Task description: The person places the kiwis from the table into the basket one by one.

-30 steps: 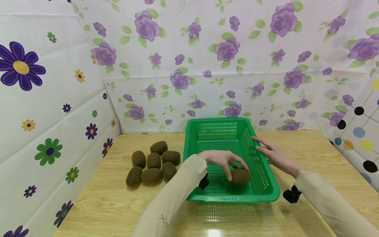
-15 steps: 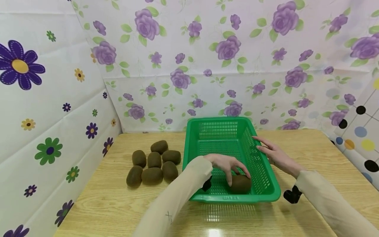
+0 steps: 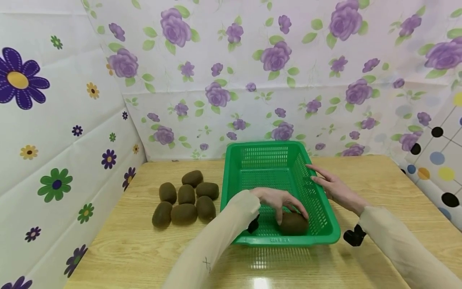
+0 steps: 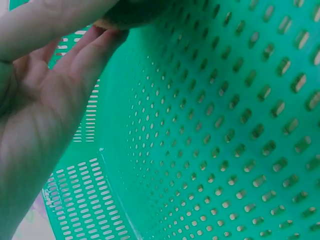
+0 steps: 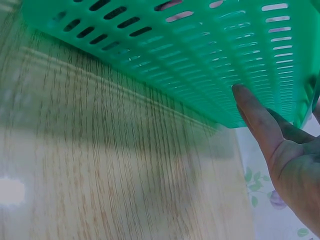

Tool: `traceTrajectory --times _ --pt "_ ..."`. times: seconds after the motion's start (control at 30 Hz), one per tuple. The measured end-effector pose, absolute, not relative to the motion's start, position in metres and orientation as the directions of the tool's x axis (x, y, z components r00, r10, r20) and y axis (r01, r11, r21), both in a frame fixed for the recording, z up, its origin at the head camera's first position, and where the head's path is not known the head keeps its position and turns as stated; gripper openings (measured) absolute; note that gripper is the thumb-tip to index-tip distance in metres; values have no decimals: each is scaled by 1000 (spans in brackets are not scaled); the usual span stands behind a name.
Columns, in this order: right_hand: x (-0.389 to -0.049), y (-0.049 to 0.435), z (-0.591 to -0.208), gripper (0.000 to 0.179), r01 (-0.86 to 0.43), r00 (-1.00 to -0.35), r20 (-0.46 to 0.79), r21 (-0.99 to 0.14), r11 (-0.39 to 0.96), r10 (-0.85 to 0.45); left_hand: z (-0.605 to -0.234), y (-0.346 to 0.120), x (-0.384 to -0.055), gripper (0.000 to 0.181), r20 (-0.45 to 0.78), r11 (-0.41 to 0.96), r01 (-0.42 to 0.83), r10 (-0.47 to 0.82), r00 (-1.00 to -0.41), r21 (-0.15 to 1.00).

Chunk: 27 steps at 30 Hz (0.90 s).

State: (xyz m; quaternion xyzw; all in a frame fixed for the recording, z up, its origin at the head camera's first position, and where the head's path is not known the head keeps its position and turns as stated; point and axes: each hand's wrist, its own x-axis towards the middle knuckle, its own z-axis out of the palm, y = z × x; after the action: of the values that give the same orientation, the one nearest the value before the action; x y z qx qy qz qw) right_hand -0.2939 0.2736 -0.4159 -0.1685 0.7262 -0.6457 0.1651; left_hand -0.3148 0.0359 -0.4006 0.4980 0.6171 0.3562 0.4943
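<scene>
Inside the green plastic basket (image 3: 279, 241), my left hand (image 3: 278, 199) holds a brown kiwi (image 3: 294, 224) from above, low down near the front right corner. In the left wrist view the fingertips (image 4: 107, 40) meet the underside of the kiwi at the top of the picture. My right hand (image 3: 335, 188) holds the basket's right rim, its thumb over the edge. In the right wrist view, other fingers (image 5: 257, 112) lie along the outside of the perforated wall. Several more kiwis (image 3: 184, 214) lie grouped on the table, left of the basket.
The wooden table (image 3: 137, 257) carries the basket and kiwis. A flowered cloth (image 3: 195, 52) hangs behind its back edge, and another (image 3: 43, 132) stands along the left side. The basket's back wall is close to the rear cloth.
My left hand has lowered slightly with the kiwi toward the basket's front right corner. The right hand stays on the rim. The loose kiwis have not moved.
</scene>
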Motion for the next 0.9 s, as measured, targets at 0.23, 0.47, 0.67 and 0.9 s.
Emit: traceTrajectory --times 0.23,0.47,0.67,0.9 --pt "-295 272 -415 55 -28 -888 -21 -995 101 -458 -392 34 -313 69 -268 267 276 963 -34 923" --pt "-295 272 -415 55 -39 -888 -18 -993 114 -459 -377 25 -314 68 -315 349 275 936 -159 896" --pt "-295 272 -416 56 -40 -889 -19 -992 119 -458 -359 11 -317 62 -267 321 269 939 -218 908" --pt "-295 273 -418 55 -25 -885 -17 -996 85 -465 -334 -17 -323 59 -162 235 314 957 -242 920"
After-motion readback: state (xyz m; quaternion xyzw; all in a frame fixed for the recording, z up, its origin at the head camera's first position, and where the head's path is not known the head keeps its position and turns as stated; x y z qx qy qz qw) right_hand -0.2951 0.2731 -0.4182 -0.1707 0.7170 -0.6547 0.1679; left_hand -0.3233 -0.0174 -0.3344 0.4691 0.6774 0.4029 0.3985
